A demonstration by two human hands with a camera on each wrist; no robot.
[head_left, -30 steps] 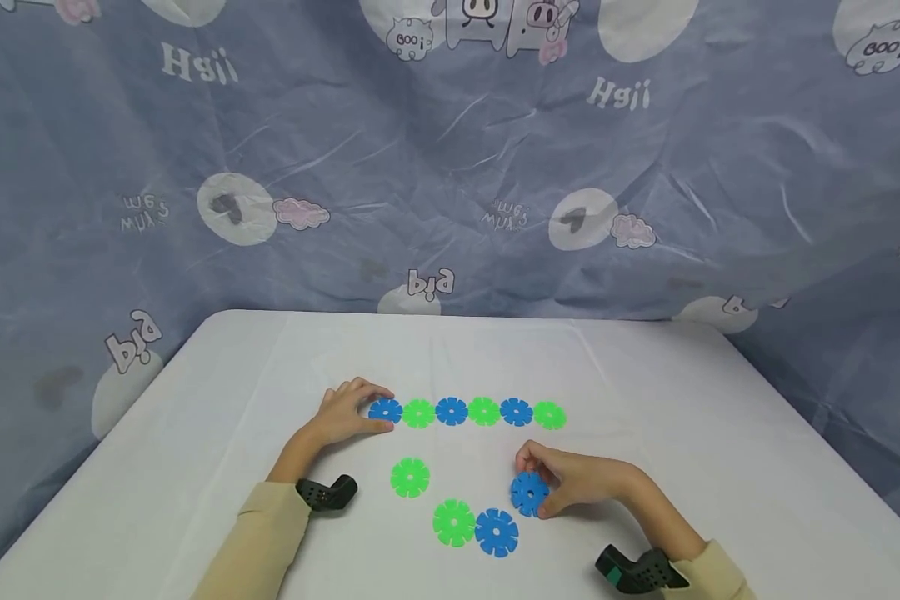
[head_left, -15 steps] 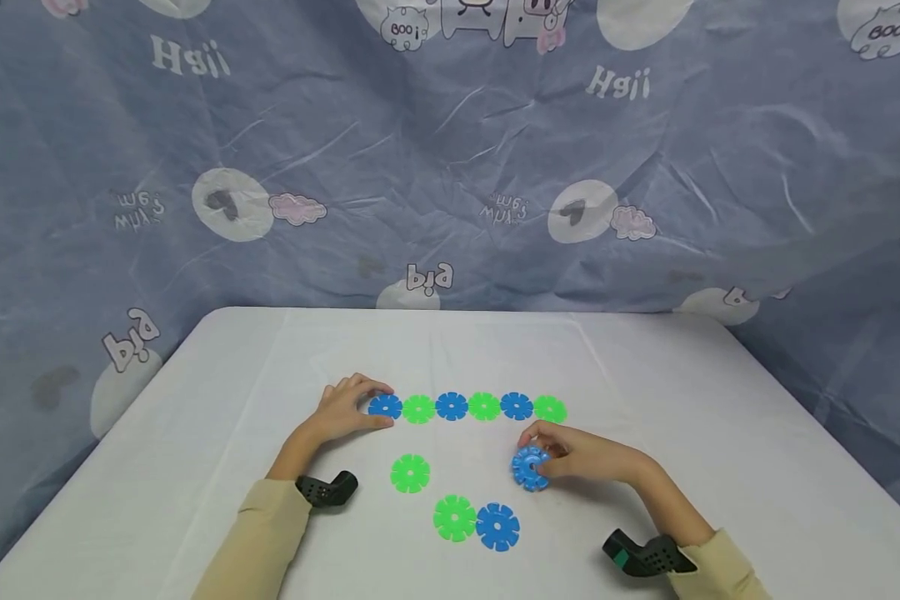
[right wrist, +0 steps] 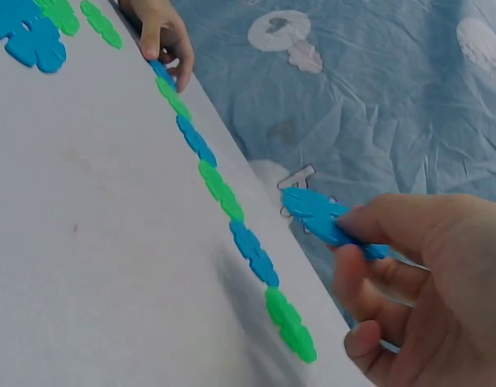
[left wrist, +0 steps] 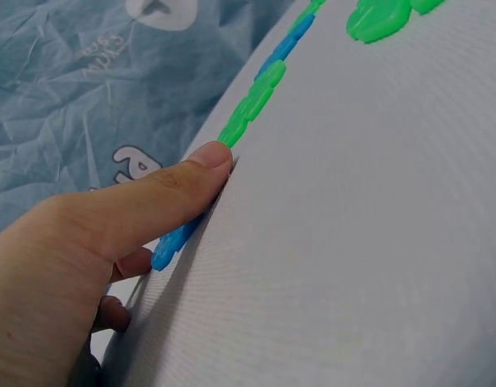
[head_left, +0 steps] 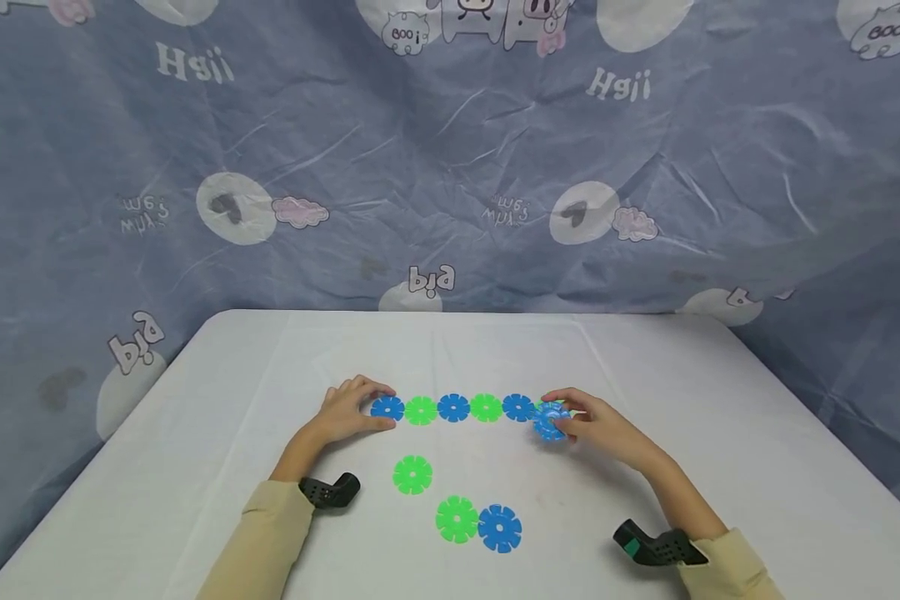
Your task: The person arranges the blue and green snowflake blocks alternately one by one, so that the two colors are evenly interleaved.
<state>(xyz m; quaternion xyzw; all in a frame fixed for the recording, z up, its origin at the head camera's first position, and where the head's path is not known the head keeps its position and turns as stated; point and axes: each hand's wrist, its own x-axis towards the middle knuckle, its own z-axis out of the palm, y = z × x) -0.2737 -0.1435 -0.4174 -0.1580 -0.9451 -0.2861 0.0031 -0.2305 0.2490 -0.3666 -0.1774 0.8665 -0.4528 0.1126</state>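
Six notched discs, alternately blue and green, lie in a row. The left hand (head_left: 348, 412) holds the leftmost blue disc (head_left: 387, 407) between thumb and fingers; the left wrist view shows the thumb along its edge (left wrist: 178, 237). Above the table, the right hand (head_left: 607, 429) pinches another blue disc (head_left: 550, 422), which in the head view partly covers the rightmost green disc. In the right wrist view, this held disc (right wrist: 316, 214) is raised and apart from the green end disc (right wrist: 289, 326).
Nearer the front of the white table (head_left: 330, 558) lie a green disc (head_left: 412, 475), and a second green disc (head_left: 457, 519) beside a blue one (head_left: 499, 528). A printed grey-blue cloth (head_left: 450, 167) hangs behind the table's back edge.
The right hand has moved away from the front discs, carrying its blue disc up and rightward to the row's right end. The left hand has stayed at the left end.
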